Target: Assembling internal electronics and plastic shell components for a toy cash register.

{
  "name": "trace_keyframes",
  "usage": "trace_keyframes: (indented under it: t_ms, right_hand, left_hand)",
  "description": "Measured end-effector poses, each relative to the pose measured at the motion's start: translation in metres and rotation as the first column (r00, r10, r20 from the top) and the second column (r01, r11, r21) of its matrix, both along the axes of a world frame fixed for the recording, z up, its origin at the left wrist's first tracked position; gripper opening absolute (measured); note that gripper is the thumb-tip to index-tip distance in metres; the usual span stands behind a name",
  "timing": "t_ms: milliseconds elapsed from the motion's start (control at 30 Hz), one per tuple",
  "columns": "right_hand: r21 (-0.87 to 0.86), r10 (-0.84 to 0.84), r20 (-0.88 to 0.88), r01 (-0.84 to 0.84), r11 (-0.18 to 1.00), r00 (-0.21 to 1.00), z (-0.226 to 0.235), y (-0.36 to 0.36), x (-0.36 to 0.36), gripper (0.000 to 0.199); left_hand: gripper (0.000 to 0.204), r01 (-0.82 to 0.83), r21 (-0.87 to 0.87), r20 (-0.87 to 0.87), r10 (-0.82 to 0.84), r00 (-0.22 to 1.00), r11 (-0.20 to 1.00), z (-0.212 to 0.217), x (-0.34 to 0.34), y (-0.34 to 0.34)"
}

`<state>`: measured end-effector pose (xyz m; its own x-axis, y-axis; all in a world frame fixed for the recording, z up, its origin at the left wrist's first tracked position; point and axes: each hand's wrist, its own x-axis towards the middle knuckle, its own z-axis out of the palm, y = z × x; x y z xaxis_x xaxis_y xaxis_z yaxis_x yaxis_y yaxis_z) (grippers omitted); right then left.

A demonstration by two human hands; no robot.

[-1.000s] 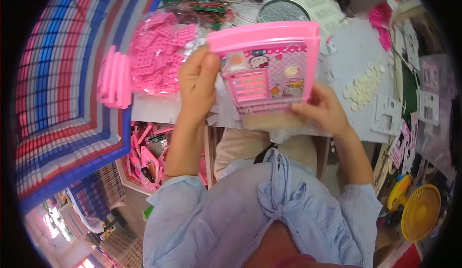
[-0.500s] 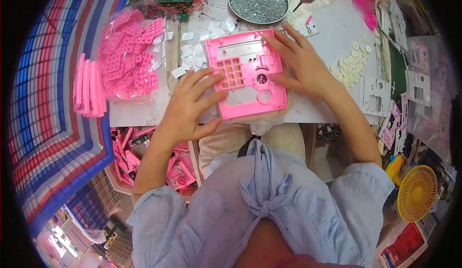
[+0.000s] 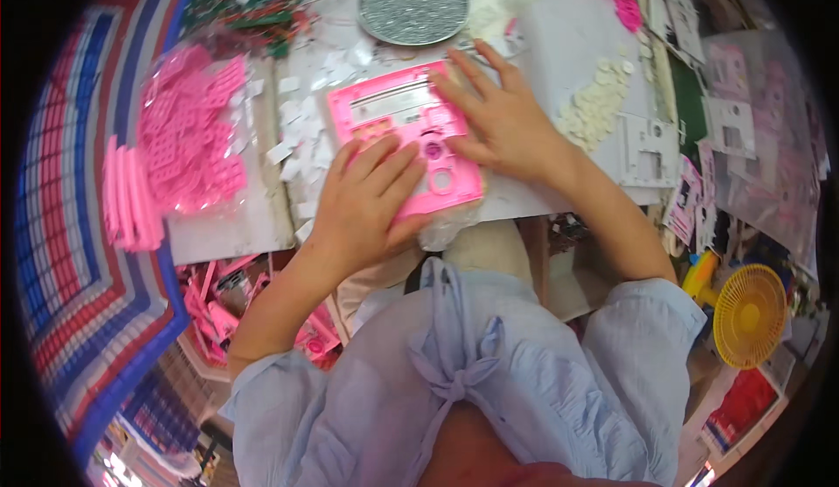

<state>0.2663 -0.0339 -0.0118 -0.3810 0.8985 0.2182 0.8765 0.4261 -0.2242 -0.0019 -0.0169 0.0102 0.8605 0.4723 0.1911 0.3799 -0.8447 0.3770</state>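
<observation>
White tabletop, cluttered from edge to edge, fills the upper half of the view, with a striped blue, red and white mat curving down the left side. At the table's near edge lies a pink plastic panel, flat, face up, with a pale strip across its top and round holes lower down. Left hand lies palm down on the panel's lower left part, fingers spread and flat, pressing rather than gripping. Right hand rests on the panel's right edge, also open, fingers fanned toward the top corner, with nothing closed inside it. A round grey dish sits just beyond the panel. Left of the panel, small white scraps are scattered, and further left a clear bag of pink parts lies beside a stack of pink strips. Right of the right hand sits a pile of pale discs, then white plates. A yellow fan stands low on the right, and a box of pink pieces is below the table on the left
</observation>
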Motion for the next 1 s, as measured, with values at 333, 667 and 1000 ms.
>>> trace_keyframes:
  t_ms: [333, 667, 1000]
  right_hand:
    - [-0.348, -0.51, -0.03, 0.47, 0.811, 0.859, 0.046, -0.032, 0.117, 0.019]
    - [-0.204, -0.496, -0.176, 0.462, 0.863, 0.85, 0.017, -0.024, 0.081, 0.012]
    - [-0.042, -0.04, -0.435, 0.025, 0.999, 0.9, 0.027, -0.014, -0.039, 0.013]
  left_hand:
    - [0.055, 0.024, -0.128, 0.062, -0.016, 0.998, 0.991, 0.004, 0.002, 0.007]
    - [0.038, -0.012, -0.148, 0.269, 0.052, 0.962, 0.989, 0.002, 0.005, 0.006]
    - [0.026, -0.147, -0.074, 0.193, 0.159, 0.968, 0.986, -0.008, 0.006, 0.004]
